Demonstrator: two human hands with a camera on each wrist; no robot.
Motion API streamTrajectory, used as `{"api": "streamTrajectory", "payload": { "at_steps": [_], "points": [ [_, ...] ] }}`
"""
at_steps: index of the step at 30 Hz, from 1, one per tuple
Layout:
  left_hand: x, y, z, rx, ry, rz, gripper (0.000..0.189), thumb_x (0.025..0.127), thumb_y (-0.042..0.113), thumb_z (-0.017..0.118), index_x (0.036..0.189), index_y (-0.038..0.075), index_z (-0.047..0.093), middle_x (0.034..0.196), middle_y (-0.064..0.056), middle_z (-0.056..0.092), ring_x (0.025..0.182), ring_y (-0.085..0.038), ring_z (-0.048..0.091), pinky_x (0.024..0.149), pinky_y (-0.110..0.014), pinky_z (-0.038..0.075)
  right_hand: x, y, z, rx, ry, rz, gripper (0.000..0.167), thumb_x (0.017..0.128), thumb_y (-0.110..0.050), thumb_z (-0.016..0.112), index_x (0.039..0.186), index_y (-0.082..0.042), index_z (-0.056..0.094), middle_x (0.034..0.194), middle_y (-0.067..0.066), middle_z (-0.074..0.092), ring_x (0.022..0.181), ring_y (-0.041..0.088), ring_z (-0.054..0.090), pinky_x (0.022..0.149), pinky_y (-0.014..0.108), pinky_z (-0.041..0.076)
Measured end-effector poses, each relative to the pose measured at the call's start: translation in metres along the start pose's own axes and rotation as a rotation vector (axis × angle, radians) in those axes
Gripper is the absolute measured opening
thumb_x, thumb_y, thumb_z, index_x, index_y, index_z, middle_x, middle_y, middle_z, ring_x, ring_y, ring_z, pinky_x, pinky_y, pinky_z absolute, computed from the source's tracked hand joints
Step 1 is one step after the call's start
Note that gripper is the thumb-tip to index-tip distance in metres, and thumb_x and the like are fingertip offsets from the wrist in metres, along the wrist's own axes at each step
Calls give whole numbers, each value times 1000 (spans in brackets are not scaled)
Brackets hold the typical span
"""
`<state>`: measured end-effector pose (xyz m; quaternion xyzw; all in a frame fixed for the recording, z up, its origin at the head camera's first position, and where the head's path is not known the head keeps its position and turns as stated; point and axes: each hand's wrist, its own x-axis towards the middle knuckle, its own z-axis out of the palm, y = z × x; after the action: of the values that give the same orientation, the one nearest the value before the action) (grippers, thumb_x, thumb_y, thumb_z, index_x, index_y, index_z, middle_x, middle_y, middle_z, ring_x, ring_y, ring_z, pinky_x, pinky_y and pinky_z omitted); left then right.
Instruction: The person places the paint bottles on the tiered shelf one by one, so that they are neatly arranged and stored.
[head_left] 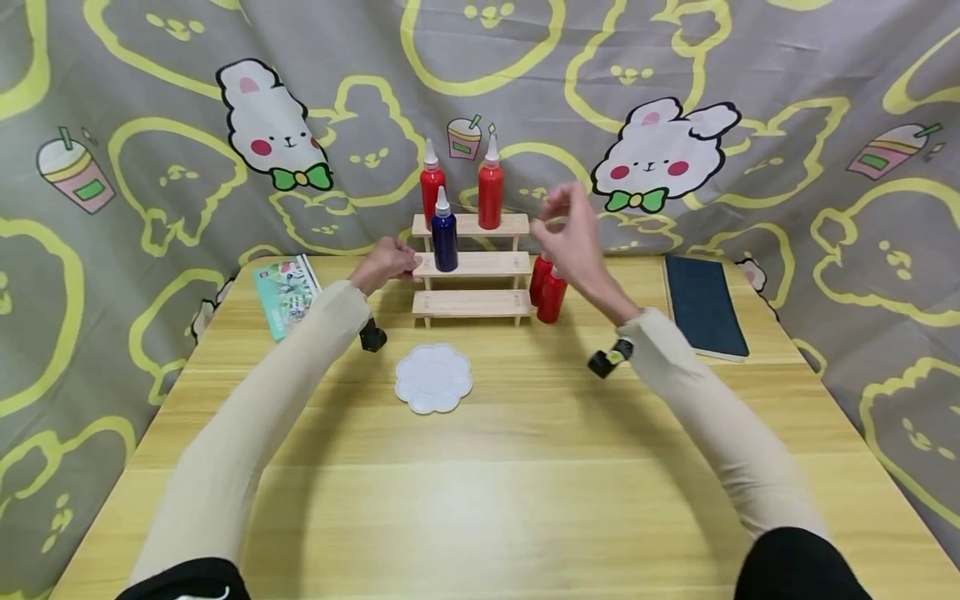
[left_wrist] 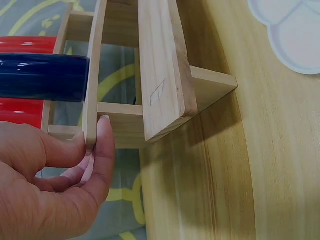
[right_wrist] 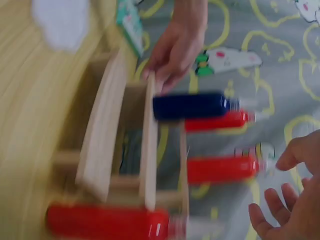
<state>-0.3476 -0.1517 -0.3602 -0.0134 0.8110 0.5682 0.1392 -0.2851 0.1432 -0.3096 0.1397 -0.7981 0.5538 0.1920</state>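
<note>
My left hand [head_left: 384, 263] pinches the left end of the middle step of a three-tier wooden rack [head_left: 471, 305], thumb above and fingers below in the left wrist view. A dark blue squeeze bottle [head_left: 446, 243] with a white nozzle stands on that middle step. Two similar bottles, a left red bottle [head_left: 432, 190] and a right red bottle [head_left: 491, 197], stand on the top step. My right hand [head_left: 573, 237] hovers right of the rack, fingers loosely bent and holding nothing. Below it, two more red bottles [head_left: 552, 300] stand on the table, partly hidden by the hand.
A white flower-shaped palette [head_left: 433, 379] lies in front of the rack. A green patterned booklet [head_left: 287, 292] lies at the left and a dark notebook [head_left: 703, 304] at the right. Behind the wooden table [head_left: 480, 500] hangs a grey patterned curtain [head_left: 360, 42].
</note>
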Motion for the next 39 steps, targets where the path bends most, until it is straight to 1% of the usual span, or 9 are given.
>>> {"api": "streamTrajectory", "payload": {
  "at_steps": [5,10,14,16,22,26,31,35,39],
  "points": [
    [0,-1,0,-5,19,-15,9,100,-8,57,107,-7,51,104,-13,53,77,-14,62,88,-32,68,-9,30,-37,-125,-39,44,28,90,6,62,113,1,46,108,10,56,98,15,57,84,16,55],
    [-2,-2,-6,8,43,-16,9,100,-8,57,107,-6,51,106,-14,53,79,-15,61,86,-29,68,-19,47,-53,-78,-130,97,34,94,1,62,121,8,42,117,18,55,109,23,56,83,12,51],
    [-5,-3,-8,16,40,-22,10,100,-7,57,109,-8,53,107,-14,55,78,-15,62,89,-31,68,-24,62,-54,-27,-217,130,38,95,1,64,122,7,39,125,21,50,120,31,53,88,12,52],
    [-5,-3,-8,9,38,-26,11,100,-7,57,110,-8,53,107,-14,55,78,-14,62,88,-30,68,-25,74,-52,-15,-263,141,42,94,1,67,124,4,37,127,19,49,124,29,51,90,14,52],
    [-5,-3,-6,-48,27,-32,14,99,-10,56,112,-9,52,106,-13,52,80,-15,61,95,-34,66,-30,95,-35,12,-355,172,49,92,8,69,126,4,34,124,15,43,119,25,47,88,21,54],
    [-6,-4,-4,-64,38,-37,14,99,-11,55,112,-9,51,105,-11,50,79,-15,59,94,-33,67,-34,105,-26,-26,-377,175,53,91,7,71,130,7,34,128,19,43,115,25,45,83,21,52],
    [-3,-4,0,-74,42,-45,12,98,-11,56,109,-7,53,105,-11,51,81,-16,59,97,-35,66,-40,116,-24,-52,-357,169,58,92,6,71,139,8,38,137,24,46,120,26,47,90,25,55],
    [-1,-2,5,-90,35,-48,10,99,-11,56,106,-4,52,106,-10,51,82,-17,59,104,-41,62,-45,121,-28,-39,-309,125,53,89,7,74,133,10,44,128,23,53,116,25,52,90,26,60],
    [0,-2,6,-96,43,-56,11,99,-12,56,104,-4,51,106,-10,50,82,-18,58,106,-43,61,-49,119,-33,-8,-282,68,46,87,8,78,124,11,50,118,17,56,109,19,56,85,18,63]
  ]
}}
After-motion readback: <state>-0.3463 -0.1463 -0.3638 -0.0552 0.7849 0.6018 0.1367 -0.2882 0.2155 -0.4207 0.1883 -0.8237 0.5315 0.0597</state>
